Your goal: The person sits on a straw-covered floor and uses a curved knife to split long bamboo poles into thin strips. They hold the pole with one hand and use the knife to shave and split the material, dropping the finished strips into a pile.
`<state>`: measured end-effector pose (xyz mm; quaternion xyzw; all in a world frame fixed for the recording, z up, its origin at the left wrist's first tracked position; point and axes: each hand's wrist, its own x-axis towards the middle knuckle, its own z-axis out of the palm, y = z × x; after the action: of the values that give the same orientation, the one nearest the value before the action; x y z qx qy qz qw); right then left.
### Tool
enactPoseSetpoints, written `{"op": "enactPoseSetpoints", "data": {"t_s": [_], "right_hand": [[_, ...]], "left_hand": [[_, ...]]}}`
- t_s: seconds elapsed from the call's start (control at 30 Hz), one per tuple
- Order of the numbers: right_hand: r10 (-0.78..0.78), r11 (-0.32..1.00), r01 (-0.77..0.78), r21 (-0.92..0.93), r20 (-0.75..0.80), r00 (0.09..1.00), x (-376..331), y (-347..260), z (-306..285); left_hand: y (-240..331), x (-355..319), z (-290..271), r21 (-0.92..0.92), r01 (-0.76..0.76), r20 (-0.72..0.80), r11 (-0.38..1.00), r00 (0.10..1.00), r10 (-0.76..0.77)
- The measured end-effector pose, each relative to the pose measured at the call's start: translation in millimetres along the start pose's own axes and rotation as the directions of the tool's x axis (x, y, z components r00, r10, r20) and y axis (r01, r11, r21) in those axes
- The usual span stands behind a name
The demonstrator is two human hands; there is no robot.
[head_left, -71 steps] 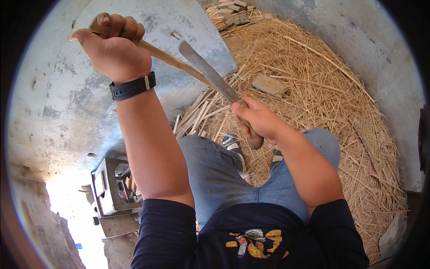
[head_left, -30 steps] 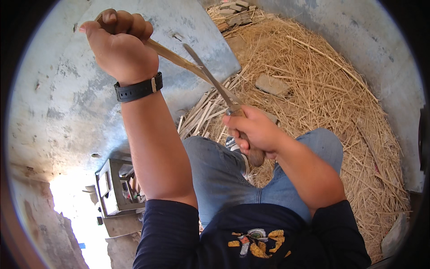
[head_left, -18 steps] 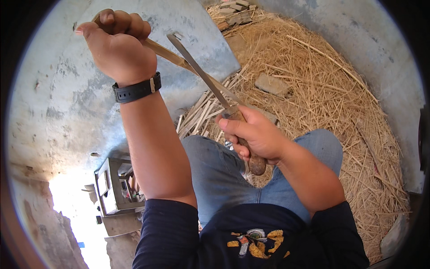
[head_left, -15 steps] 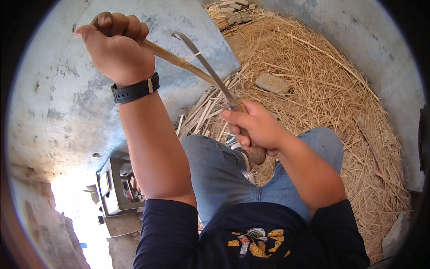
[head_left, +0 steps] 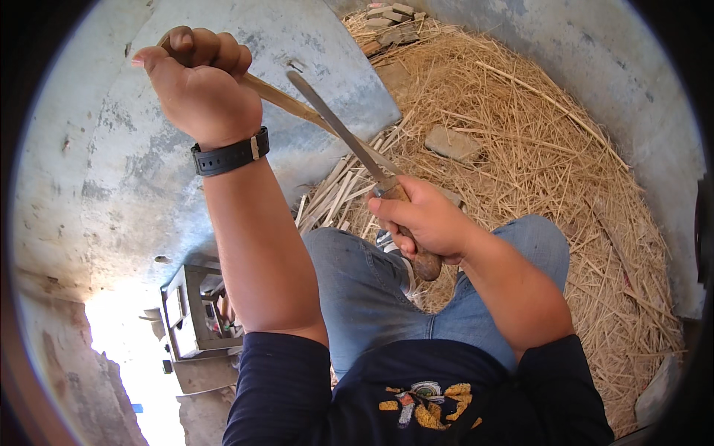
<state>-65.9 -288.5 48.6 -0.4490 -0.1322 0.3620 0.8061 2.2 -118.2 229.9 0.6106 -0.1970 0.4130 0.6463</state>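
Note:
My left hand (head_left: 204, 82), raised at the upper left with a black watch strap (head_left: 230, 154) on the wrist, is wrapped round the upper end of a wooden stick (head_left: 286, 100). The stick slants down to the right and passes behind the blade of a long knife (head_left: 335, 123). Around the knife's wooden handle my right hand (head_left: 424, 219) is closed, near the middle and above my knees. The blade points up and left and crosses the stick close to the handle; whether the edge touches the wood, I cannot tell.
Shavings and thin split strips (head_left: 520, 163) cover the floor ahead and right. A brick (head_left: 452, 141) lies among them. Pale strips (head_left: 346, 182) are heaped by my left knee. A worn blue-grey wall (head_left: 111, 149) stands left, with a small cabinet (head_left: 195, 308) lower down.
My left hand has shifted slightly right and down with the stick. The knife has dropped a little. A thin sliver that stood out beside the blade no longer shows.

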Motion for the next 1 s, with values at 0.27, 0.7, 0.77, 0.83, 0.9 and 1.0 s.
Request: {"op": "enactPoseSetpoints", "data": {"t_s": [0.27,0.7,0.77,0.83,0.9,1.0], "right_hand": [[-0.415,0.747,0.243,-0.619,-0.148,0.898,12.8,12.2,-20.9],[-0.525,0.668,0.277,-0.691,-0.173,0.833,13.2,24.9,-5.5],[-0.363,0.734,0.128,-0.667,-0.226,0.904,14.6,17.0,-8.9],[-0.286,0.726,0.036,-0.687,-0.253,0.924,13.9,11.4,-10.5],[-0.295,0.663,0.002,-0.748,-0.259,0.92,13.2,10.7,-11.2],[-0.476,0.646,0.203,-0.736,-0.18,0.861,13.4,18.0,-11.8]], "left_hand": [[-0.2,1.5,-3.4,0.011,-0.001,-0.024,1.0,1.0,0.001],[-6.6,-3.5,5.1,0.159,-0.107,-0.167,0.982,0.977,0.133],[-7.2,-1.5,0.1,0.154,-0.092,-0.141,0.984,0.983,0.114],[-8.1,1.9,-3.5,0.154,-0.079,-0.143,0.985,0.984,0.102],[-9.7,3.4,-6.6,0.166,-0.061,-0.175,0.984,0.98,0.09],[-10.1,6.2,-12.0,0.134,-0.068,-0.148,0.989,0.985,0.088]]}}
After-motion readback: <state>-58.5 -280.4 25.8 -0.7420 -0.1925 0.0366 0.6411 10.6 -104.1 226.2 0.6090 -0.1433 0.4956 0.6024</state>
